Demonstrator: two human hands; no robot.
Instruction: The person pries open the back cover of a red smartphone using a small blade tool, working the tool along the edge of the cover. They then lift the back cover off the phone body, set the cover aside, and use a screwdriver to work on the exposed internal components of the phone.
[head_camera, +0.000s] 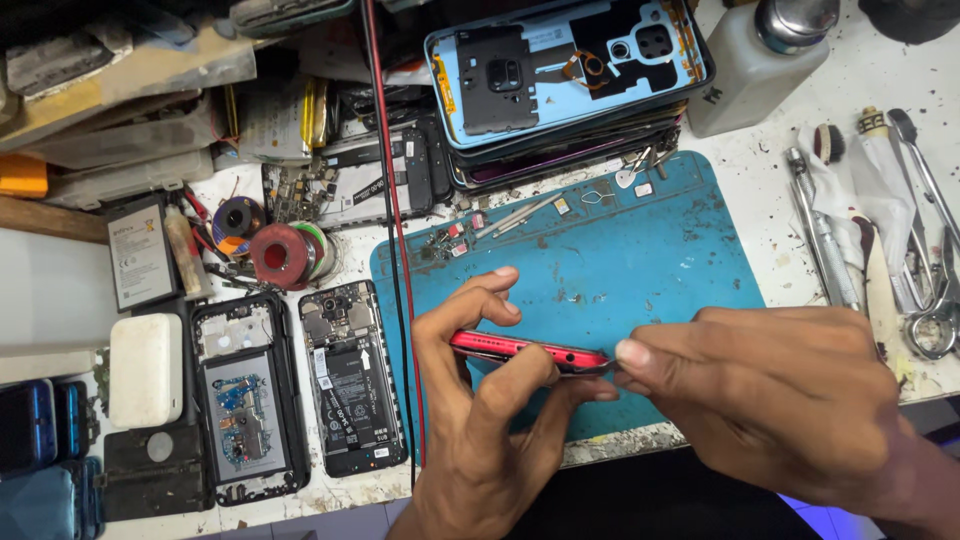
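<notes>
a: what's nearest the camera?

b: the two hands, over the near edge of the blue mat (650, 250). the left hand (480, 400) pinches a red phone (525, 350) edge-on between thumb and curled fingers. the right hand (770, 390) has its fingers pressed together at the phone's right end, on what looks like a thin metal tool there; i cannot tell exactly what it is.

a: so the phone is where?

b: held just above the mat's near part, edge up, between both hands.

a: and left of the mat?

b: on the white surface (760, 200), two opened phones lie flat: one showing its black battery (350, 375), and further left one in a black frame with a bare board (245, 400). beyond them sit a red spool (282, 255) and a loose battery (140, 255). a red cable (395, 220) runs down just beside the mat's left edge.

a: right of the mat?

b: tweezers and metal tools (925, 260) on a white cloth.

a: farthest off?

b: behind the mat's far edge, a stack of phone back covers (570, 70), the top one light blue, and a white plastic bottle (765, 60) to its right.
</notes>
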